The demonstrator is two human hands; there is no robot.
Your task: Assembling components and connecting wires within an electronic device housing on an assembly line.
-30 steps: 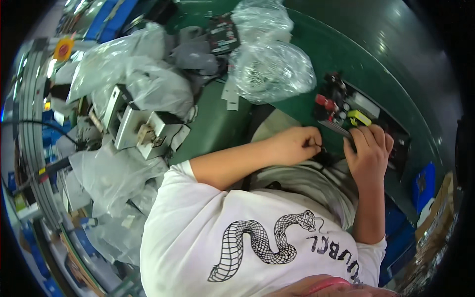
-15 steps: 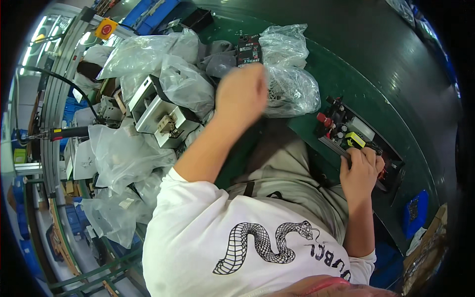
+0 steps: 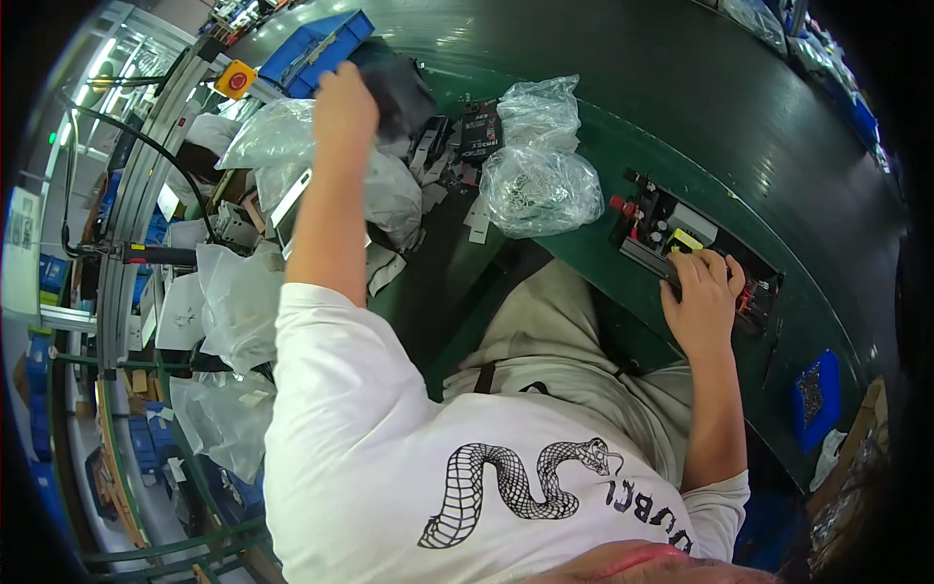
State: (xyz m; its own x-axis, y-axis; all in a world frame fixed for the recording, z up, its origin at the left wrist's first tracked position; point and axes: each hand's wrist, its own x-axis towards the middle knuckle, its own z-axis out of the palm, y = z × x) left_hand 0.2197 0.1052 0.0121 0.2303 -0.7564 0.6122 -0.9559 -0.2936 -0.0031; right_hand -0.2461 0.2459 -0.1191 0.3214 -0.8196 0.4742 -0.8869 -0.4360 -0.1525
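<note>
Fingers of right hand (image 3: 702, 300) clasp near wall of open black chassis (image 3: 646, 255) beneath them | left hand (image 3: 344, 102) has swung to dark bag (image 3: 401, 97) beside its fingers, grip unclear; chassis seems merely steadied | yellow component (image 3: 684, 239) just beyond right fingers

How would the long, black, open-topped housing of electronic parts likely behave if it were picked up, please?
The black open-topped housing probably feels stiff, keeping its boxy shape despite the open top. Its exposed components, including a small yellow block, may be fragile. Lying low on the green tabletop, it seems unlikely to roll or tip.
</note>
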